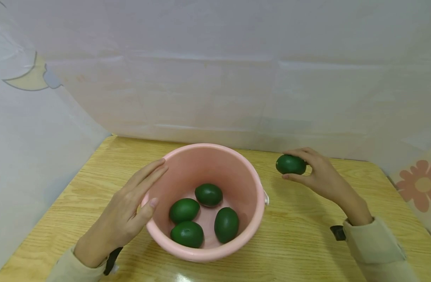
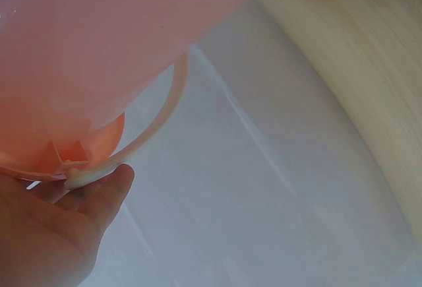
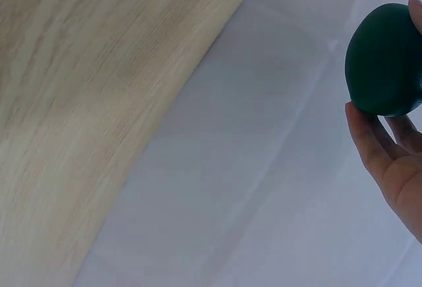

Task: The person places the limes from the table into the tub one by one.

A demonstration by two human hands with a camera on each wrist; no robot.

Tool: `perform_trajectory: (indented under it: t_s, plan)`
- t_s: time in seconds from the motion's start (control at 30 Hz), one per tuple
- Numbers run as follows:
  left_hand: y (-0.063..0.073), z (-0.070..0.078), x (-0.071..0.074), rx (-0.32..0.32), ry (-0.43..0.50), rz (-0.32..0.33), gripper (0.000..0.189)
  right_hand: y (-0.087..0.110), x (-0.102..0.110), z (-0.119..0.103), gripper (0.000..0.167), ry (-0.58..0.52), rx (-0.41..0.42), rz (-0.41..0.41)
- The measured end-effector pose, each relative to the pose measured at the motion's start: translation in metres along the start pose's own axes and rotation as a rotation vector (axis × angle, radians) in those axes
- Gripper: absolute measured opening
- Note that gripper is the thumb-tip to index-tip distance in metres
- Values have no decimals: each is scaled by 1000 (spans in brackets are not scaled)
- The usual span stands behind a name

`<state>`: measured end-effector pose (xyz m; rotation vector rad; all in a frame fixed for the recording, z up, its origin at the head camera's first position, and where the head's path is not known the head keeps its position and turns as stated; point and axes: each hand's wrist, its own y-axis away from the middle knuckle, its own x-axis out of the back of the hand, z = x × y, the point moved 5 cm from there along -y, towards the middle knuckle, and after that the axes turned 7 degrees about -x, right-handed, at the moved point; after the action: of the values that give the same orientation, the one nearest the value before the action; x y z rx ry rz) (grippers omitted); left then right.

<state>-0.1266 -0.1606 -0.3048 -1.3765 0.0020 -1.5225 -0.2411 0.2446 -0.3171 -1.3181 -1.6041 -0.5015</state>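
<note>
My right hand (image 1: 319,172) pinches a dark green, smooth, egg-shaped avocado (image 1: 291,164) between thumb and fingers, raised to the right of a pink bucket (image 1: 205,256). The right wrist view shows the same avocado (image 3: 384,63) in the fingers, partly cut off by the frame edge. Inside the bucket, several more avocados (image 1: 226,225) lie on its floor. At the bucket's left side, my left hand (image 1: 125,209) rests against the rim with fingers extended. The left wrist view has its fingertips right by the handle joint (image 2: 76,176) under the rim.
The bucket stands on a wood-grain table (image 1: 300,243). A pale handle (image 2: 161,115) hangs along the bucket's side, and a white handle end (image 1: 266,197) juts out on the right. Light printed sheeting (image 1: 215,94) rises behind the table and at both sides.
</note>
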Motion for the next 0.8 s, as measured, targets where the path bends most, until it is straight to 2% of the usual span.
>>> perform_trajectory:
  t_s: [0.27,0.57,0.8]
  plan:
    - [0,0,0,-12,1,4,62,4,6,-13,65,0,22,49]
    - [0,0,0,5,-5,-4,64,7,12,-31,67,12,59,95]
    - [-1,0,0,6,-4,-5,64,9,15,-43,69,9,81,109]
